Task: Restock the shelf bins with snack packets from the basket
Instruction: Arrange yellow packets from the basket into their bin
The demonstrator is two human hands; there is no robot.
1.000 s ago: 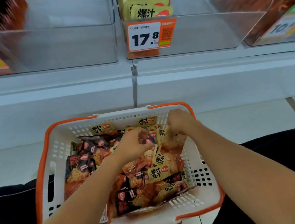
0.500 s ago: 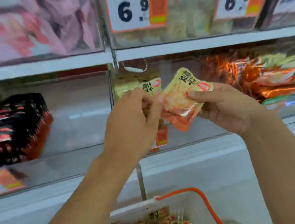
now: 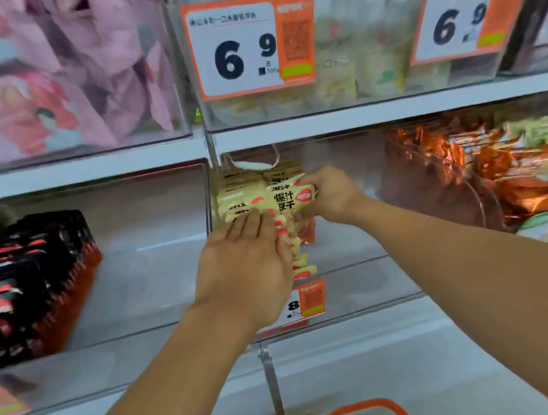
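Both hands have carried the yellow packet [image 3: 293, 196] forward from mid-air into the clear middle bin [image 3: 352, 266], onto the row of matching packets [image 3: 246, 190] at its left wall. Right hand [image 3: 330, 197] pinches the packet's right end; left hand [image 3: 248, 265] lies flat, fingers straight, against the row's front. Best seat it upright and flush, steadying the row before letting go. Below the bin, the basket [image 3: 359, 407] waits.

"6.9" on two orange price tags [image 3: 251, 45] [image 3: 463, 17]; seemingly "爆汁豆干" on yellow packet [image 3: 290, 197].
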